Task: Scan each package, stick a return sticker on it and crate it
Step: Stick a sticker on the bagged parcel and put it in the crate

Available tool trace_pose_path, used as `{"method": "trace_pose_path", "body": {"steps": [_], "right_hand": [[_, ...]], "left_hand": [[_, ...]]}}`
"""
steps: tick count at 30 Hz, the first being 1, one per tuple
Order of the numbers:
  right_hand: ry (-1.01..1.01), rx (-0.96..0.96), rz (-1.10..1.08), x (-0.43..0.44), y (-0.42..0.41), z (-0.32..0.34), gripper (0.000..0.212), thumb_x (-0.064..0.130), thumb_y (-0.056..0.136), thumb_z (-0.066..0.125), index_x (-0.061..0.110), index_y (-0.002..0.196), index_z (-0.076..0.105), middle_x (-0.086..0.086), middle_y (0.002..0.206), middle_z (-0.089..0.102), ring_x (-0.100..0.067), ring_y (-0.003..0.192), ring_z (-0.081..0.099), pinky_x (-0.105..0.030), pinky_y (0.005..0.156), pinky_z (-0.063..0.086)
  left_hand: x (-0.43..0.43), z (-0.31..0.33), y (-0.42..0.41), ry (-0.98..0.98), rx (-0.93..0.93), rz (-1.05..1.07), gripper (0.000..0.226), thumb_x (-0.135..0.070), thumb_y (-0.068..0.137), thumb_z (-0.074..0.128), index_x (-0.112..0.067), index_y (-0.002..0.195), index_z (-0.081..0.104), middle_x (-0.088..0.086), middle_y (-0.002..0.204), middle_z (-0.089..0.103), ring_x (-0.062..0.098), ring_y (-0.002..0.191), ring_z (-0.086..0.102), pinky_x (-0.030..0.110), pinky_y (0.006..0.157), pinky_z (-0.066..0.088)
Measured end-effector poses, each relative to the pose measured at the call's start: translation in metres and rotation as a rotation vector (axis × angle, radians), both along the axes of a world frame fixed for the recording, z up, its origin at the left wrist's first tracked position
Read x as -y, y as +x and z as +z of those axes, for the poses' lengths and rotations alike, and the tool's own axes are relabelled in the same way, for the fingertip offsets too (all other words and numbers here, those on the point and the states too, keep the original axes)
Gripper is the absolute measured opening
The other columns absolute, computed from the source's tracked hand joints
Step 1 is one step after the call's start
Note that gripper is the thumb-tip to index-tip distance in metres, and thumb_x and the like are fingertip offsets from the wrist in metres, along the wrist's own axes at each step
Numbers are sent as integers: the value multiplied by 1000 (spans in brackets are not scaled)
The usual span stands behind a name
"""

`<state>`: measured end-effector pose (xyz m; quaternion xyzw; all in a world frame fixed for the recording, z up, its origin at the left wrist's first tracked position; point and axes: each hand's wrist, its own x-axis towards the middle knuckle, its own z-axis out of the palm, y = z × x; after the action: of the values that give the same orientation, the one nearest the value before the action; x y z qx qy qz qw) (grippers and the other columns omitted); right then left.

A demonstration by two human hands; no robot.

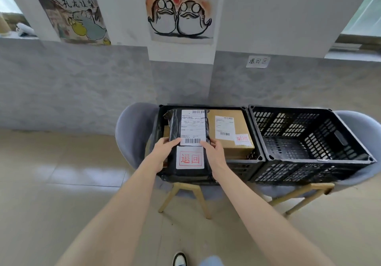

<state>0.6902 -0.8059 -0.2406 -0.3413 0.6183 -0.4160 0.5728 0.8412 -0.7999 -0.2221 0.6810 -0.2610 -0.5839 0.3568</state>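
Note:
A black plastic-wrapped package lies over the left side of the left black crate, its near end sticking out over the crate's front rim. It carries a white shipping label and a white return sticker with red characters. My left hand holds its left edge and my right hand holds its right edge, thumbs on top near the label's lower barcode. A brown cardboard box with its own label and a small return sticker sits in the same crate to the right.
A second black crate stands to the right with nothing visible inside. Both crates rest on grey chairs with wooden legs. A grey wall with posters and a small paper sign rises behind. Tiled floor lies in front, with my shoe.

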Motion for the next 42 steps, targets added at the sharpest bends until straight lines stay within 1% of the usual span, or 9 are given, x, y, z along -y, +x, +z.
{"method": "trace_pose_path", "body": {"steps": [3, 15, 19, 23, 26, 32, 37, 40, 42], "right_hand": [[20, -16, 13, 23, 7, -7, 36, 21, 93, 57, 18, 125, 41, -6, 123, 56, -21, 110, 57, -38, 93, 50], [132, -4, 64, 120, 25, -57, 31, 19, 91, 60, 22, 117, 43, -8, 123, 57, -24, 110, 59, -45, 97, 49], [171, 3, 85, 147, 29, -77, 40, 19, 91, 60, 17, 128, 43, -7, 122, 58, -24, 109, 60, -43, 95, 51], [227, 20, 100, 171, 32, -99, 38, 19, 90, 61, 20, 123, 43, -7, 119, 60, -23, 105, 63, -45, 93, 52], [227, 17, 98, 184, 34, -112, 34, 17, 90, 61, 21, 118, 43, -6, 118, 60, -23, 105, 63, -44, 93, 52], [215, -44, 112, 196, 47, -144, 44, 20, 90, 62, 15, 128, 42, -7, 123, 58, -21, 111, 59, -43, 97, 49], [276, -51, 107, 207, 56, -177, 47, 21, 91, 60, 16, 132, 39, -5, 123, 56, -20, 111, 58, -44, 98, 48], [318, -37, 84, 213, 60, -193, 47, 18, 91, 59, 16, 133, 39, -3, 120, 55, -21, 110, 57, -43, 98, 48], [334, -40, 76, 217, 62, -203, 48, 17, 91, 59, 16, 134, 39, -2, 117, 56, -22, 110, 57, -44, 98, 48]], "left_hand": [[25, -8, 8, 20, -2, -3, 52, -36, 89, 62, -17, 133, 41, 9, 120, 59, 26, 111, 53, 43, 92, 43], [116, -60, 30, 105, -6, 47, 53, -35, 89, 64, -18, 134, 42, 6, 118, 61, 25, 114, 53, 49, 104, 39], [143, -80, 33, 143, -1, 59, 54, -35, 89, 64, -18, 135, 41, 3, 107, 61, 21, 104, 55, 39, 91, 43], [166, -103, 37, 181, 6, 73, 57, -38, 87, 65, -18, 136, 42, 4, 116, 63, 21, 106, 56, 42, 98, 42], [180, -116, 38, 190, -5, 101, 49, -32, 90, 63, -18, 133, 43, 5, 114, 63, 16, 95, 56, 38, 90, 42], [196, -152, 43, 221, -9, 134, 42, -27, 91, 61, -15, 128, 48, 10, 119, 62, 23, 106, 58, 36, 86, 45], [209, -180, 46, 265, -42, 182, 41, -20, 94, 57, -15, 132, 42, 5, 97, 63, 17, 83, 60, 32, 67, 47], [217, -196, 49, 289, -43, 180, 51, -18, 93, 57, -16, 140, 36, 4, 98, 61, 18, 85, 59, 34, 68, 48], [222, -207, 50, 302, -51, 188, 53, -17, 93, 57, -14, 141, 35, 7, 101, 62, 22, 89, 60, 37, 76, 50]]}}
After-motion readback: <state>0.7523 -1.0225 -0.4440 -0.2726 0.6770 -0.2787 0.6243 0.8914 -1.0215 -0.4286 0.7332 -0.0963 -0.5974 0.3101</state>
